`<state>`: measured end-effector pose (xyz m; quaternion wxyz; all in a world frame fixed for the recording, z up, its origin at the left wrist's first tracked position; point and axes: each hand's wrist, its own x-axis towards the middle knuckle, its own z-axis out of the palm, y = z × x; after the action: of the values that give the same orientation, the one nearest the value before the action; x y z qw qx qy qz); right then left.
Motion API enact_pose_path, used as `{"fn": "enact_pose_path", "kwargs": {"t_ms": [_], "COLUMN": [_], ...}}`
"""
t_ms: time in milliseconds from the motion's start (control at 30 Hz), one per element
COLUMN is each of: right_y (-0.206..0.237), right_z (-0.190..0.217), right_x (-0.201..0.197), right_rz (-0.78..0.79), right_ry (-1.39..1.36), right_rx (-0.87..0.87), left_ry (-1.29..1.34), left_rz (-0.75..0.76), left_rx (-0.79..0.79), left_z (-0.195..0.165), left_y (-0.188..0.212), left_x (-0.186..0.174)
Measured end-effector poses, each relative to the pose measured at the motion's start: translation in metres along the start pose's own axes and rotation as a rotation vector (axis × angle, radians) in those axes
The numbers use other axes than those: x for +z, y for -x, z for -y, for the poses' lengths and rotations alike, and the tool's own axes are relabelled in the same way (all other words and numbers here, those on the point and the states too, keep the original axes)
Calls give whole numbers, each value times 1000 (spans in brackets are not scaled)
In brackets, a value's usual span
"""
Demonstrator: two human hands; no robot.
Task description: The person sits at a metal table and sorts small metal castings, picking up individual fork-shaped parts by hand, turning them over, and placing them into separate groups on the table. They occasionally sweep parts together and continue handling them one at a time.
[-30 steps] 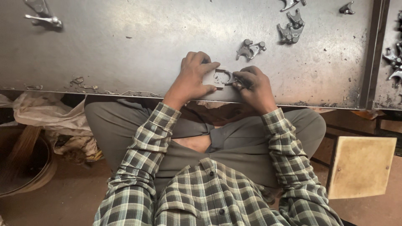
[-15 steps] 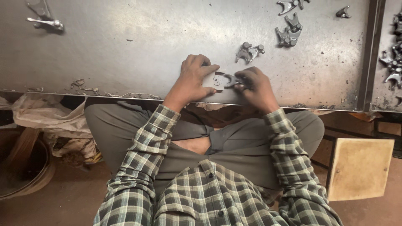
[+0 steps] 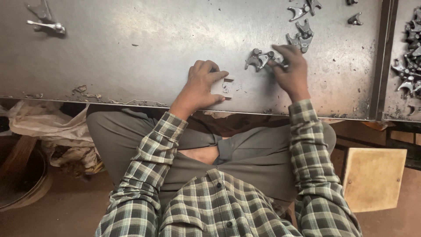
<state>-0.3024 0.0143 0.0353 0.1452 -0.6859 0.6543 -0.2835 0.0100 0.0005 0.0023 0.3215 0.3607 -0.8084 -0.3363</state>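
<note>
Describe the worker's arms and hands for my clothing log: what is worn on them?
Both arms wear long plaid shirt sleeves in green, dark and cream checks, cuffs at the wrists. The left hand and right hand are bare: no gloves visible.
</note>
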Motion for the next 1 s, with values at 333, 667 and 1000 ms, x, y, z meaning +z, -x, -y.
{"fn": "enact_pose_path", "kwargs": {"t_ms": [333,667,1000], "right_y": [50,57,66], "right_z": [8,-16,29], "right_x": [-12,-16,15], "right_rz": [57,-148,41], "right_ry": [93,-6,-8], "right_rx": [68,109,-4], "left_ry": [3,-6,9], "left_rz": [-7,-32,-31], "left_rx": [-1,18,17], "left_z": [2,5,5], "left_y": [0,-1,0], "left_x": [4,8,9]}}
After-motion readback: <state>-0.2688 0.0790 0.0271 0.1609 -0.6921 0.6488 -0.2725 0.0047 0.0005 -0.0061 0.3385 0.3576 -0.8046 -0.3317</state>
